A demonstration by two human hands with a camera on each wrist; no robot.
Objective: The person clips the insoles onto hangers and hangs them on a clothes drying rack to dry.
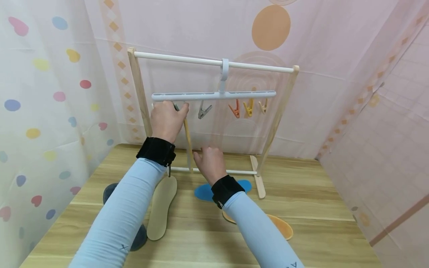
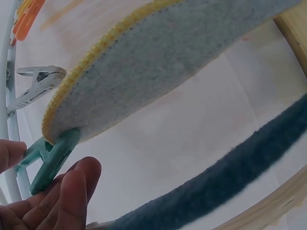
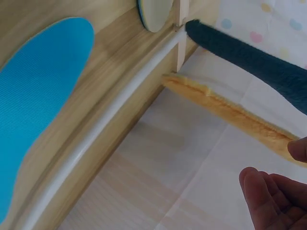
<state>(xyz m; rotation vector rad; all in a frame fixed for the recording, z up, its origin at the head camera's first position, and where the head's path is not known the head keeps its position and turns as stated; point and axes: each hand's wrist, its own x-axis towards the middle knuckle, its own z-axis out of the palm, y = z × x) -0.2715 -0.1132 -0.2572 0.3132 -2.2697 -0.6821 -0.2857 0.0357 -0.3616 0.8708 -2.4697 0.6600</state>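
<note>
Head view: left hand pinches green clip; right hand relaxed beside insole.

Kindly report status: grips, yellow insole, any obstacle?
Left grip pinching green clip; yellow insole hanging from it. Right grip nearby, holding nothing. No obstacle seen.
</note>
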